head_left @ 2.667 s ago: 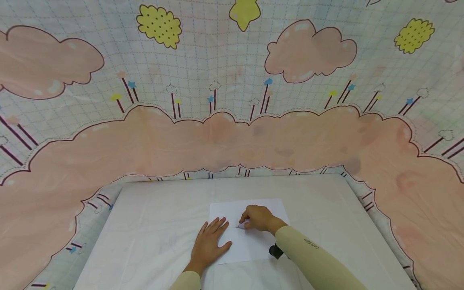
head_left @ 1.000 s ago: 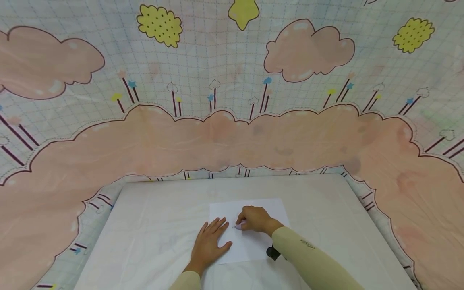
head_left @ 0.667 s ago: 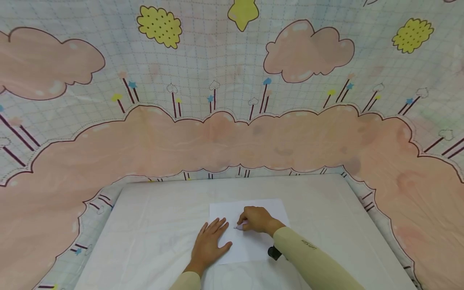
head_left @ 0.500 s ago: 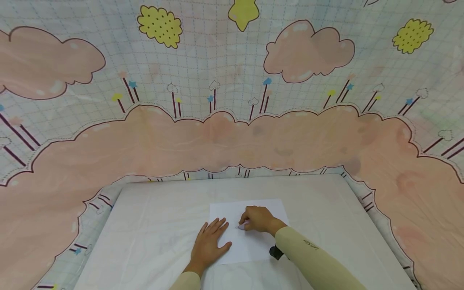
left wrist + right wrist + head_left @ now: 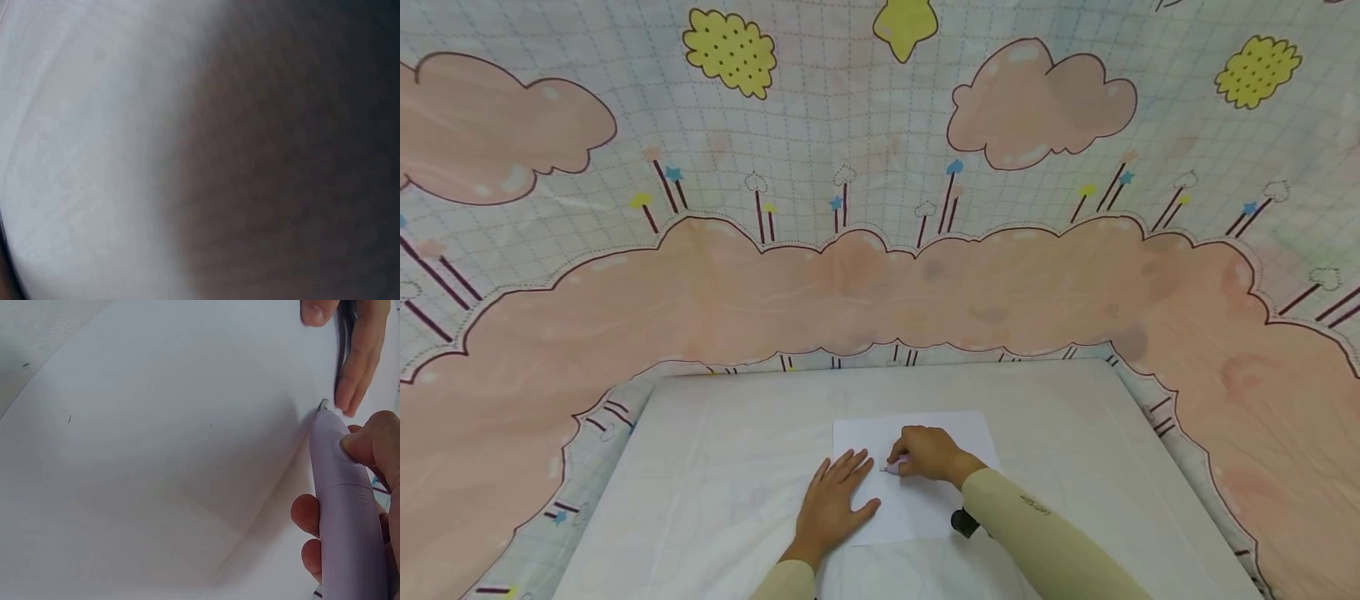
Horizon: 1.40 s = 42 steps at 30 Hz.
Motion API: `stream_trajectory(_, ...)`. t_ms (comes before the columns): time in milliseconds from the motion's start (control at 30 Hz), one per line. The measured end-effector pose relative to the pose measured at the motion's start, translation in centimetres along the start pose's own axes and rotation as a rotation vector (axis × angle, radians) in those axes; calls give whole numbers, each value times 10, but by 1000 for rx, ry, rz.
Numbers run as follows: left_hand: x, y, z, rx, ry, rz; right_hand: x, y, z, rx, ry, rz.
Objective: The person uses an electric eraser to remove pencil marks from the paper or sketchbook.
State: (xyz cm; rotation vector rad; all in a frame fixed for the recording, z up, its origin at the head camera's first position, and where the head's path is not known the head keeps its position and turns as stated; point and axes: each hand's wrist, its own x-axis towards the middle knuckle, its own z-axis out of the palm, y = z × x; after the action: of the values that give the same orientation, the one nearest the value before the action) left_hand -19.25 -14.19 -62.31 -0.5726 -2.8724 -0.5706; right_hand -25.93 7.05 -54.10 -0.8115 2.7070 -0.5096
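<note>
My left hand (image 5: 835, 504) lies flat with spread fingers on the left side of a white sheet of paper (image 5: 917, 512). In my right hand (image 5: 928, 452) is a thick lavender pen-shaped tool that looks like an electric eraser (image 5: 350, 519). The right wrist view shows its narrow tip at the paper beside the left fingers (image 5: 359, 362), and the thumb (image 5: 375, 444) resting on its upper side. A few short dark specks or marks dot the sheet. Blur and a dark shape fill most of the left wrist view.
The paper lies on a table with a white cover (image 5: 722, 467). Behind and around it hangs a patterned cloth (image 5: 850, 292) with clouds and stars. A black wrist camera (image 5: 964, 522) sits under the right forearm, above the paper's near right corner.
My right hand shifts slightly right and back left with the electric eraser, and is now a little further left than half a second ago. The left hand stays put.
</note>
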Motion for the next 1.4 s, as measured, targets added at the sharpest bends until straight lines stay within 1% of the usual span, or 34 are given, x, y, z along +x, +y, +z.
stream_trajectory(133,0,0,0,-2,-12,-13,-2,4,0,4,-6,25)
stream_trajectory(267,1,-1,2,6,-10,-25,-4,8,0,13,-11,41)
stream_trajectory(433,1,-1,2,14,-4,-22,-3,9,0,10,-11,35)
stream_trajectory(633,1,0,2,22,-16,-32,-1,10,3,-2,-9,26)
stream_trajectory(800,0,2,1,8,-18,-37,1,5,4,-12,-3,17)
stream_trajectory(967,-1,3,1,-1,-5,-33,2,4,7,-24,4,13)
stream_trajectory(1267,-3,2,5,18,-5,-35,-7,7,0,-34,-5,22)
stream_trajectory(1400,-3,3,5,19,-8,-40,-7,7,1,-38,0,4)
